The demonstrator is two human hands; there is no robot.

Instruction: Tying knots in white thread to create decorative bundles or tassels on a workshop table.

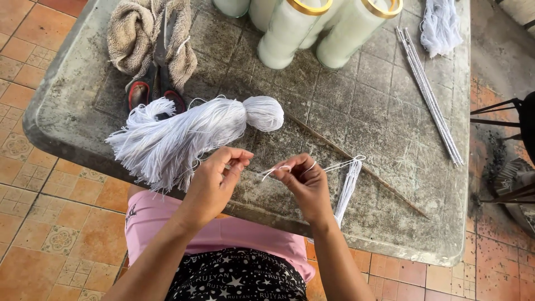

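- So the person sits at a worn grey table (390, 234), both hands out over its near edge.
- Left hand (214, 178) has its fingertips pinched together right at the loose ends of a big white thread bundle (184, 131). It looks like a strand or two is caught in the pinch, though the thread is too fine to tell for sure.
- Right hand (304, 181) is closed on a short white strand (276, 170), which sticks out toward the left hand. The two hands are close but not touching.
- The bundle lies on the table just beyond the left hand, with a tied-off round knob at its right end and its frayed ends fanning left.
- A smaller hank of white thread (348, 187) hangs over the table edge just right of the right hand.
- A long thin brown stick (356, 167) lies diagonally across the table, passing under that hank.
- Farther back: red-handled scissors (159, 83) lying on a beige knitted cloth (131, 36), and some white candles (287, 33) in tall glasses with gold rims.
- Over on the right, a bunch of thin metal rods (432, 100) and another white thread tuft (440, 25).
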